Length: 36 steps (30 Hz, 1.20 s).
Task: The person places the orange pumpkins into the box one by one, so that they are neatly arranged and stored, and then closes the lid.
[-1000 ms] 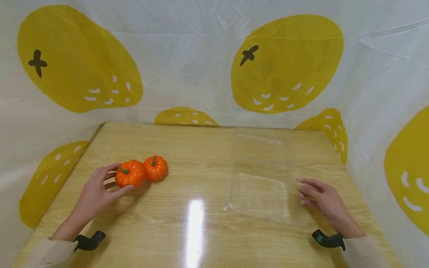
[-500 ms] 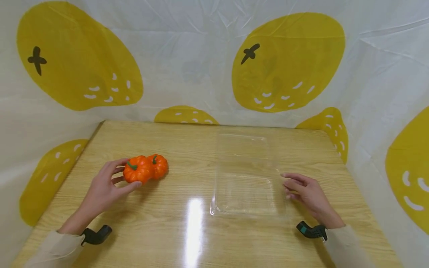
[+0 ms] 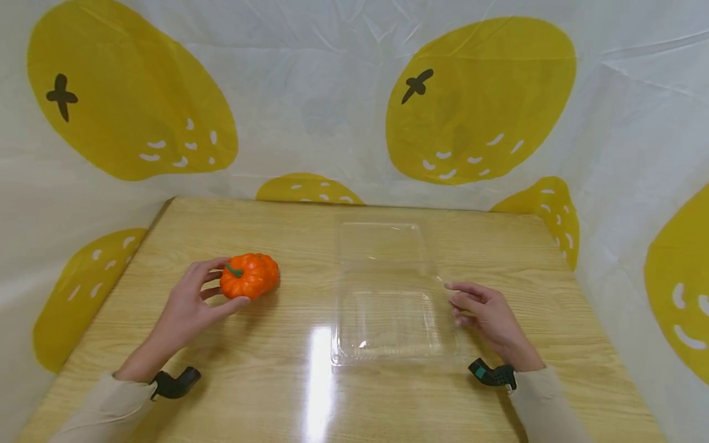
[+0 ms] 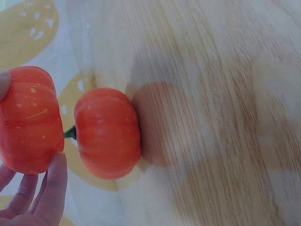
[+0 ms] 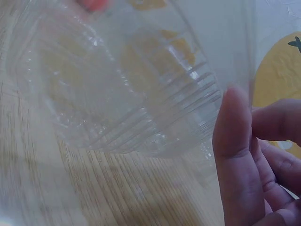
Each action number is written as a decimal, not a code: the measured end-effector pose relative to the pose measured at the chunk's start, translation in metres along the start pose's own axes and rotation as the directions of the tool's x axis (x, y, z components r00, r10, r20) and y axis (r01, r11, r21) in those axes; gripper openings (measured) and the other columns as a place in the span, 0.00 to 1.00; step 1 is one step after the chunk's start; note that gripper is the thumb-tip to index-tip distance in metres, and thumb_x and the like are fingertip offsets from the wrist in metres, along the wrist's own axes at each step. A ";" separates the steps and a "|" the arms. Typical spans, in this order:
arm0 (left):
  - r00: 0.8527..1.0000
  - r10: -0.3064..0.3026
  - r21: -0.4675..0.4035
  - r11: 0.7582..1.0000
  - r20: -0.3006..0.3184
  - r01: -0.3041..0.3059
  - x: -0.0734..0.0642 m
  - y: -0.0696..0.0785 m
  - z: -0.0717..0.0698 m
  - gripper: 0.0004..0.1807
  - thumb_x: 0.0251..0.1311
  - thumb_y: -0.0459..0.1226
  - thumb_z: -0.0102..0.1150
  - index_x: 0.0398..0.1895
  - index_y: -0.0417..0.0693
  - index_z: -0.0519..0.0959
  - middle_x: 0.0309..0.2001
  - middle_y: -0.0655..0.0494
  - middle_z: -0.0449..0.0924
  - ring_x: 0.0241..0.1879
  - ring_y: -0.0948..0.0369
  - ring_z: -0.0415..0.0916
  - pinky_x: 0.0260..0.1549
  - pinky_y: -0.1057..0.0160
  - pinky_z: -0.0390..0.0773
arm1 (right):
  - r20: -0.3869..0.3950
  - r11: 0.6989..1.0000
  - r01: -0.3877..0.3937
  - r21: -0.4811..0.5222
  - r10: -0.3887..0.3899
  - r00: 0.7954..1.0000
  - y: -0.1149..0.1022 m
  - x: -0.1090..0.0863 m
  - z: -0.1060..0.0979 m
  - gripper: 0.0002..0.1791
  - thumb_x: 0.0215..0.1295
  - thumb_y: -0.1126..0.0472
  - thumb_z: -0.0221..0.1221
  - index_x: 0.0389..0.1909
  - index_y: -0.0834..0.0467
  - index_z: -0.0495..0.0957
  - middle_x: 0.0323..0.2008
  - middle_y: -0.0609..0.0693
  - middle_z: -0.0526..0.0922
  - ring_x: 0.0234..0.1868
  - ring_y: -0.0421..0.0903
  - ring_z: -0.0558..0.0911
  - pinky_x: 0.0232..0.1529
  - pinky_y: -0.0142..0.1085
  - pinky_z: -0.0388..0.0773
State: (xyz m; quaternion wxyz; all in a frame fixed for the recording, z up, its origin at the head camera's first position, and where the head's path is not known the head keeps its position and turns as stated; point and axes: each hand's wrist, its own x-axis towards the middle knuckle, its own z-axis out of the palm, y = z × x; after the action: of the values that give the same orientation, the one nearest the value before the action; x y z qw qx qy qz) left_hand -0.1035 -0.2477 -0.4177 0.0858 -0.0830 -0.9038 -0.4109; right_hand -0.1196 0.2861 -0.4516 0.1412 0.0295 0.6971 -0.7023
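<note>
My left hand [image 3: 194, 301] grips a small orange toy pumpkin [image 3: 242, 280] with a green stem, thumb on the near side and fingers on the far side. In the left wrist view this held pumpkin [image 4: 30, 120] hangs off the table. A second orange pumpkin [image 4: 108, 134] sits on the tabletop; the head view shows it mostly hidden behind the first. With thumb and fingers, my right hand [image 3: 490, 314] pinches the right edge of a clear plastic clamshell box [image 3: 334, 344], unfolded with its lid on the far side. Ribbed walls of the box show in the right wrist view.
A wooden table [image 3: 299, 240] with a bright glare streak lies under everything. White cloth [image 3: 310, 111] printed with yellow fruit closes off the back and both sides. Black wrist devices [image 3: 176, 383] sit on both forearms.
My right hand has moved left, bringing the clear box with it toward the middle. The left hand has carried its pumpkin right, and it now covers most of the second one.
</note>
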 end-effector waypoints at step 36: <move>0.980 0.160 -0.120 0.982 0.118 -0.145 0.021 0.049 0.056 0.40 0.49 0.37 0.83 0.67 0.50 0.74 0.56 0.52 0.76 0.56 0.54 0.80 0.52 0.53 0.89 | 0.065 0.994 0.027 0.103 -0.034 0.997 0.007 0.019 0.041 0.19 0.73 0.66 0.61 0.60 0.69 0.74 0.32 0.44 0.88 0.31 0.37 0.83 0.29 0.29 0.86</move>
State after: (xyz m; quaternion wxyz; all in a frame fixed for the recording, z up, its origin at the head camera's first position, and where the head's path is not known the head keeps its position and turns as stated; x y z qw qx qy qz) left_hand -0.1180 -0.1719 -0.4133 0.0546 -0.1827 -0.8742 -0.4466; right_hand -0.1296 0.2426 -0.4619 0.1519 0.0029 0.6555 -0.7398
